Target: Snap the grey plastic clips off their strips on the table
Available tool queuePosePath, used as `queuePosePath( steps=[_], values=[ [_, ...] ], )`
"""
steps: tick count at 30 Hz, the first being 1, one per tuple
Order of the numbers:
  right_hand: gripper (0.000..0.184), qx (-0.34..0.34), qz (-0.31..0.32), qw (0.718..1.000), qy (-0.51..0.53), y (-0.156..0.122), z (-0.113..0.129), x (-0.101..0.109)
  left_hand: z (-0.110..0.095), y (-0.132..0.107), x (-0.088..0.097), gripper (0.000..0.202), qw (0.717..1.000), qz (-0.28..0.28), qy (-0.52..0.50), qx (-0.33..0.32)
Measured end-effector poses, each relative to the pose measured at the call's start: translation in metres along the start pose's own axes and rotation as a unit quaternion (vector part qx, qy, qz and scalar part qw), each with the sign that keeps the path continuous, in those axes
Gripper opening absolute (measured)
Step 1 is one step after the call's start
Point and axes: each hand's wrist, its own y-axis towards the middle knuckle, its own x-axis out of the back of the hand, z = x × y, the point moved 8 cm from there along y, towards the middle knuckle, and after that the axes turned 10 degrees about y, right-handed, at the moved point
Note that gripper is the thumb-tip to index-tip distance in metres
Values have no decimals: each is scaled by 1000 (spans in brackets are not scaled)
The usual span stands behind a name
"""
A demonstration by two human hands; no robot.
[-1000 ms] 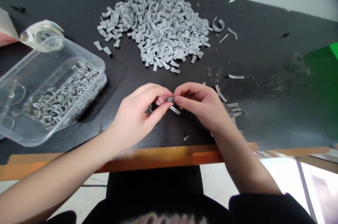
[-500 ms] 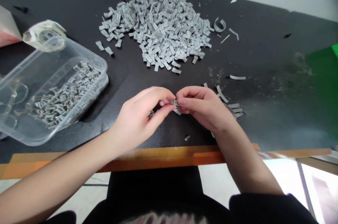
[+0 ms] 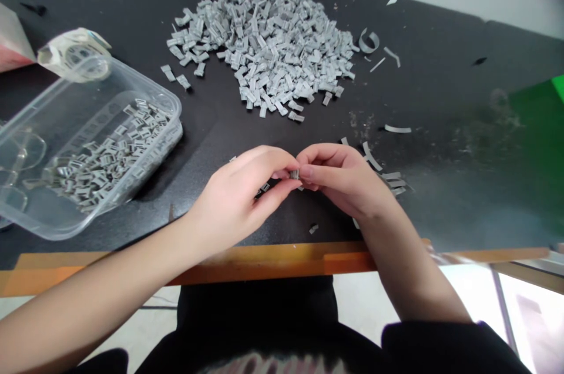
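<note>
Between my fingertips is a small grey clip-like piece [image 3: 294, 174], mostly covered by the fingers. My left hand [image 3: 247, 186] pinches it from the left with thumb and forefinger. From the right, the thumb and bent fingers of my right hand [image 3: 339, 177] close on its other end, so the hands nearly touch. A few similar small pieces [image 3: 264, 188] lie on the table under my left palm, partly hidden. Beyond the hands rises a big heap of grey pieces [image 3: 282, 45]. Thin grey strips [image 3: 372, 157] lie just past my right hand.
On the left stands a clear plastic box [image 3: 145, 89] with many small grey clips [image 3: 114, 157] inside. A roll of whitish tape [image 3: 74, 54] sits behind it. A curled strip [image 3: 369, 41] lies right of the heap. Orange tape [image 3: 273, 259] lines the table's front edge.
My hands have drawn slightly closer together, with the left moving a little right. Less of the piece between the fingers shows. The whole view has shifted slightly.
</note>
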Motion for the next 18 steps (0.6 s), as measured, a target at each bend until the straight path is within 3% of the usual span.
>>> queuePosePath(
  steps=[5,11,15,18],
  values=[
    [21,11,0,999,32,2,2,-4,4,0,0,9,1000,-6,17,17],
    [22,37,-45,997,42,4,4,4,15,-2,5,11,995,-31,12,99],
    [22,49,-41,997,39,3,6,2,24,-8,-1,18,985,-32,-64,159],
    [19,40,-28,996,73,1,6,0,26,-10,-9,12,974,-15,-141,179]
  ],
)
